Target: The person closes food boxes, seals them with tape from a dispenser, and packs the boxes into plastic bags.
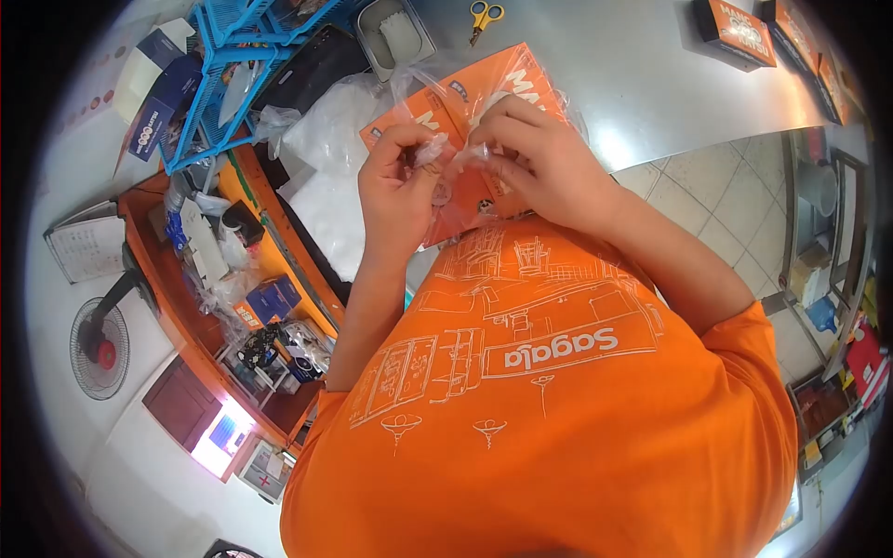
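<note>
Orange printed boxes (474, 93) sit inside a clear plastic bag (402, 86) on the metal table, close against my orange shirt. My left hand (398, 181) is closed, pinching a bunched piece of the bag's plastic over the boxes. Beside it, my right hand (535, 153) also pinches gathered plastic between thumb and fingers. A short gap separates the two hands. The plastic twists into small ends at the fingertips, and parts of the boxes are hidden beneath the hands.
Yellow-handled scissors (485, 17) and a metal container (394, 37) lie beyond the bag on the table (633, 65). White plastic bags (330, 139) spread at the left, near blue racks (219, 84). More orange boxes (737, 33) stand at the far right.
</note>
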Action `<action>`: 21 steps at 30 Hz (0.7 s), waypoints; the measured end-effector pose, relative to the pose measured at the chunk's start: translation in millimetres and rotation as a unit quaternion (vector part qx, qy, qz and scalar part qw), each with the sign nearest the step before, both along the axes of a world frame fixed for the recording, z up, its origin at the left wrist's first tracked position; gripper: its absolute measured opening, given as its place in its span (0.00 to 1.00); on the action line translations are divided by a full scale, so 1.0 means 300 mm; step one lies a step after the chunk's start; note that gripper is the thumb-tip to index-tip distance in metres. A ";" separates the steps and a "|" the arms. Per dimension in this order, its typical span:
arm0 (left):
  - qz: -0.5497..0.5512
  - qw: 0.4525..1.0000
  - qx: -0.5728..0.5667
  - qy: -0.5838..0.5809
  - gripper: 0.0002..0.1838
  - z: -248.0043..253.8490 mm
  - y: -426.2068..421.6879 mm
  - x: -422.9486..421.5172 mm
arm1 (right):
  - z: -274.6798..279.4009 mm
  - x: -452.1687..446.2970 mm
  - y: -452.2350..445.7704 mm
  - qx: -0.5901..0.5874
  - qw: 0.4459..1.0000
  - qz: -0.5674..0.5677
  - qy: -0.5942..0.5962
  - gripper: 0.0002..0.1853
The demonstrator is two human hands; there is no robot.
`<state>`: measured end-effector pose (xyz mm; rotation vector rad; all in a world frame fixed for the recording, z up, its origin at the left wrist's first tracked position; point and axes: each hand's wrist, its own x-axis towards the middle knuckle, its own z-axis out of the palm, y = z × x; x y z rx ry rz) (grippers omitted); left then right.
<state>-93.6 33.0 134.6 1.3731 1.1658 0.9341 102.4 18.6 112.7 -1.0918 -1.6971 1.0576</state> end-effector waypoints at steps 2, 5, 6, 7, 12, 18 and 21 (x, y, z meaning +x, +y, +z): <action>-0.004 1.000 0.018 0.012 0.05 -0.006 0.005 0.001 | -0.012 -0.003 0.009 0.006 1.000 0.007 0.024 0.08; -0.016 0.999 -0.028 0.007 0.05 -0.006 0.010 -0.002 | -0.001 -0.007 0.011 0.000 1.000 0.013 0.011 0.08; -0.018 0.998 -0.059 0.008 0.06 0.006 0.012 0.001 | 0.006 -0.009 0.009 0.000 1.000 0.013 0.011 0.08; -0.020 0.996 -0.089 0.009 0.06 0.013 0.015 0.003 | 0.014 -0.013 0.008 -0.040 0.999 0.019 0.011 0.08; -0.006 0.985 -0.145 -0.094 0.07 -0.004 0.030 -0.020 | 0.045 -0.010 0.029 -0.119 0.990 0.054 0.055 0.08; 0.069 0.997 -0.012 -0.038 0.09 -0.023 -0.009 0.017 | 0.050 0.000 0.039 -0.121 0.992 0.038 0.022 0.09; 0.067 0.993 -0.052 -0.079 0.09 -0.021 -0.004 0.006 | 0.045 0.012 0.036 -0.159 0.985 0.057 0.044 0.09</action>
